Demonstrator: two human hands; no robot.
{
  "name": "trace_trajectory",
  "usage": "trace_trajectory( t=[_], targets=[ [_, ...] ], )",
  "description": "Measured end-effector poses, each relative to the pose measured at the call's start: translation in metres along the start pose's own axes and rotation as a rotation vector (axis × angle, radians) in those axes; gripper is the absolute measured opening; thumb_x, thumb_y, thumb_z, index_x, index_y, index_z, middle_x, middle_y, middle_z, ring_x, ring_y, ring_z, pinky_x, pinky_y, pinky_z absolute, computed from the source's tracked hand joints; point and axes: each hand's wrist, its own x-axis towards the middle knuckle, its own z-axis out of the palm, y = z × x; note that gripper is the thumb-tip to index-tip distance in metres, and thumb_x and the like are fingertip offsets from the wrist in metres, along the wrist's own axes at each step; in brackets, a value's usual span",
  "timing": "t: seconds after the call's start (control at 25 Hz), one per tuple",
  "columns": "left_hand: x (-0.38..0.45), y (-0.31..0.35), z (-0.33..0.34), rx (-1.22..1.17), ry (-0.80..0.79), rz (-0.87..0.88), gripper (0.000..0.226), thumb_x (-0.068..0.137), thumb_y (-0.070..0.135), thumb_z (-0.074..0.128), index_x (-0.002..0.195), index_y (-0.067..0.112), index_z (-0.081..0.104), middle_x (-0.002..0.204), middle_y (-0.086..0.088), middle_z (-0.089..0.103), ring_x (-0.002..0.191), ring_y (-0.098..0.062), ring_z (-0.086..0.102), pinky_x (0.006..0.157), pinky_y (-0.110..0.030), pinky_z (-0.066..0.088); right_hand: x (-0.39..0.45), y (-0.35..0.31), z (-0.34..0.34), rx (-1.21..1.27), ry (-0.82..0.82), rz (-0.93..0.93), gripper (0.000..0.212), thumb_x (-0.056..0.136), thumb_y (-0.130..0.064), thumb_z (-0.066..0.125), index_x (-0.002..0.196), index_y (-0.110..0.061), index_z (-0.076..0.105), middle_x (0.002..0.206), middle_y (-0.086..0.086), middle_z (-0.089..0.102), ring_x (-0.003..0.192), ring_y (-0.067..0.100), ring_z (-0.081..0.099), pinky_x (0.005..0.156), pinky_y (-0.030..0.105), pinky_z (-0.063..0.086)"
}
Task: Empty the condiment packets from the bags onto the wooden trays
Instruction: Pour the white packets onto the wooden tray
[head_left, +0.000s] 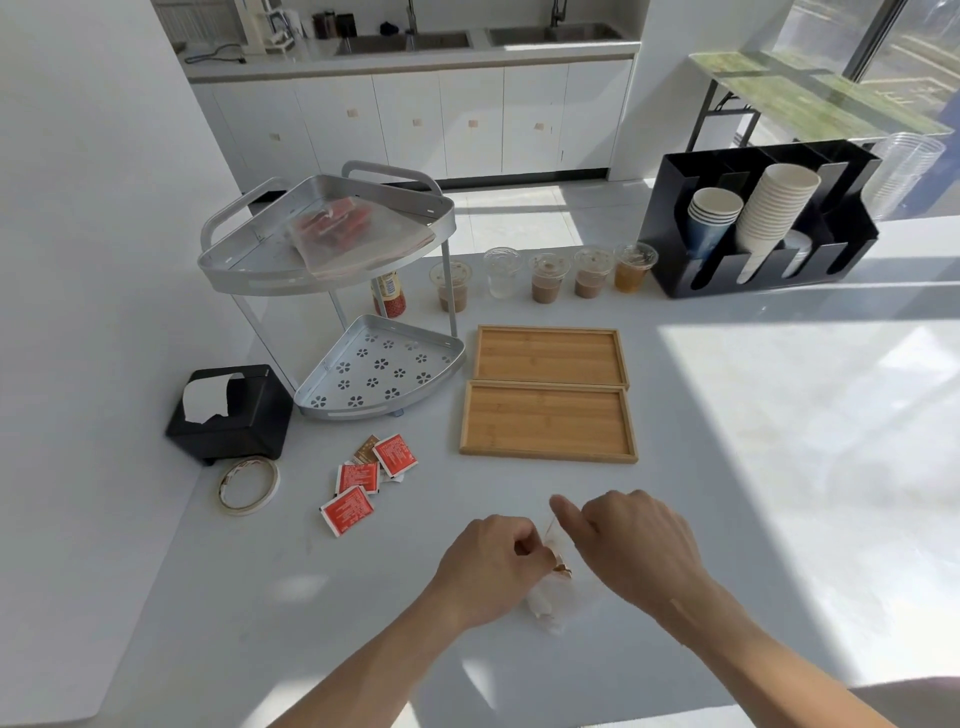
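Two empty wooden trays lie side by side mid-table, the far tray and the near tray. Near the front edge my left hand and my right hand both pinch the top of a small clear plastic bag that rests on the table between them; its contents are hard to make out. Several red condiment packets lie loose on the table left of the trays. Another clear bag with red packets sits on the top shelf of a grey corner rack.
A black napkin holder and a tape roll sit at the left. Behind the trays stand several lidded drink cups and a sauce bottle. A black cup organiser with paper cups is at the back right.
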Motion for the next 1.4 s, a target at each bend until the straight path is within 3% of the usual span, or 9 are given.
trace_trajectory(
  t=[0.08, 0.24, 0.36, 0.52, 0.64, 0.76, 0.96, 1.12, 1.4],
  targets=[
    [-0.003, 0.003, 0.008, -0.012, -0.023, 0.025, 0.025, 0.083, 0.031, 0.056, 0.058, 0.027, 0.052, 0.054, 0.008, 0.052, 0.053, -0.008, 0.046, 0.053, -0.022, 0.034, 0.010, -0.011, 0.009, -0.048, -0.019, 0.055, 0.063, 0.095, -0.056, 0.034, 0.051, -0.012, 0.033, 0.049, 0.001, 0.040, 0.048, 0.021, 0.040, 0.047, 0.030, 0.032],
    [-0.010, -0.010, 0.014, -0.217, -0.150, 0.018, 0.018, 0.083, 0.027, 0.053, 0.067, 0.025, 0.059, 0.063, 0.009, 0.060, 0.061, -0.008, 0.053, 0.063, -0.023, 0.042, 0.017, -0.015, 0.023, -0.035, -0.007, 0.121, 0.043, 0.088, -0.030, 0.048, 0.053, -0.014, 0.031, 0.050, -0.001, 0.035, 0.046, 0.018, 0.031, 0.042, 0.026, 0.023],
    [-0.010, -0.052, 0.008, -0.272, -0.203, -0.036, 0.012, 0.080, 0.025, 0.057, 0.071, 0.021, 0.064, 0.066, 0.010, 0.064, 0.064, -0.007, 0.057, 0.071, -0.028, 0.048, 0.011, -0.013, 0.022, 0.011, 0.008, 0.132, 0.033, 0.084, -0.031, 0.050, 0.057, -0.012, 0.047, 0.052, -0.001, 0.051, 0.050, 0.022, 0.046, 0.046, 0.028, 0.035],
    [0.009, -0.107, -0.002, -0.104, -0.176, -0.118, 0.006, 0.079, 0.026, 0.063, 0.079, 0.027, 0.069, 0.076, 0.012, 0.068, 0.073, -0.007, 0.061, 0.082, -0.032, 0.053, 0.003, -0.012, 0.007, 0.100, 0.013, 0.107, 0.026, 0.085, -0.038, 0.055, 0.072, -0.021, 0.069, 0.065, -0.003, 0.069, 0.066, 0.019, 0.065, 0.061, 0.032, 0.052],
    [0.029, -0.112, -0.005, 0.075, -0.140, -0.090, 0.028, 0.083, 0.031, 0.067, 0.110, 0.026, 0.064, 0.095, 0.010, 0.066, 0.084, -0.010, 0.061, 0.082, -0.028, 0.051, 0.001, -0.011, -0.009, 0.165, -0.015, 0.088, 0.023, 0.085, -0.038, 0.058, 0.069, -0.025, 0.070, 0.067, -0.006, 0.071, 0.066, 0.015, 0.064, 0.061, 0.032, 0.051],
    [0.048, -0.099, -0.005, 0.069, -0.116, -0.054, 0.050, 0.083, 0.035, 0.070, 0.129, 0.028, 0.053, 0.115, 0.005, 0.064, 0.091, -0.013, 0.060, 0.084, -0.027, 0.049, 0.006, -0.005, -0.028, 0.246, -0.018, 0.048, 0.024, 0.084, -0.036, 0.061, 0.064, -0.027, 0.069, 0.067, -0.007, 0.070, 0.057, 0.010, 0.058, 0.052, 0.029, 0.045],
    [0.071, -0.065, 0.005, -0.132, 0.051, -0.045, 0.026, 0.080, 0.027, 0.076, 0.104, 0.019, 0.072, 0.095, 0.000, 0.076, 0.088, -0.012, 0.070, 0.083, -0.023, 0.053, 0.027, 0.008, -0.061, 0.358, -0.018, -0.036, 0.022, 0.086, -0.034, 0.064, 0.067, -0.025, 0.072, 0.065, -0.006, 0.071, 0.046, 0.003, 0.050, 0.050, 0.023, 0.040],
    [0.082, -0.048, 0.005, -0.291, 0.141, -0.069, 0.006, 0.085, 0.016, 0.069, 0.087, 0.020, 0.073, 0.079, 0.002, 0.077, 0.068, -0.007, 0.067, 0.080, -0.030, 0.056, 0.052, 0.032, -0.078, 0.327, 0.019, -0.070, 0.022, 0.086, -0.034, 0.066, 0.067, -0.024, 0.071, 0.066, -0.006, 0.071, 0.050, 0.007, 0.052, 0.049, 0.021, 0.038],
    [0.105, -0.029, -0.028, -0.170, 0.444, -0.105, 0.017, 0.085, 0.016, 0.070, 0.075, 0.029, 0.068, 0.073, 0.004, 0.072, 0.067, -0.011, 0.064, 0.070, -0.028, 0.052, 0.122, 0.078, -0.070, 0.529, 0.046, -0.005, 0.009, 0.082, -0.028, 0.073, 0.075, -0.022, 0.075, 0.074, -0.006, 0.073, 0.067, 0.007, 0.061, 0.053, 0.019, 0.040]
  ],
)
